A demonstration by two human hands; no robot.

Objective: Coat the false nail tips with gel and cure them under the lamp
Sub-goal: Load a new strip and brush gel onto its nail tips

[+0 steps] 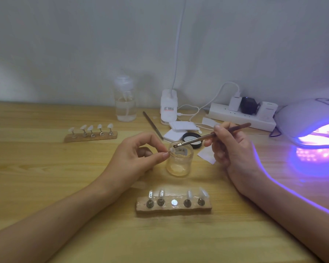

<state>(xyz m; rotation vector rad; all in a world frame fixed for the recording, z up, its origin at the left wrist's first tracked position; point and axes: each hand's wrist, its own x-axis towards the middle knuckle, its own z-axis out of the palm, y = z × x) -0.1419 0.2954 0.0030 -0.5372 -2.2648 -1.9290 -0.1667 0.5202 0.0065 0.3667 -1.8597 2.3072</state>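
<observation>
As brush (211,136) touches tip (172,149), rnd glass jar (179,162)

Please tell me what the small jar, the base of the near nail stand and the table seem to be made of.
The jar looks like clear glass, possibly hard plastic: see-through, glossy, thick-walled. The base of the near stand seems rough, matte cork or stone-like material: tan, uneven edges. The table looks like pale wood or wood-look laminate: grain lines, soft sheen.
</observation>
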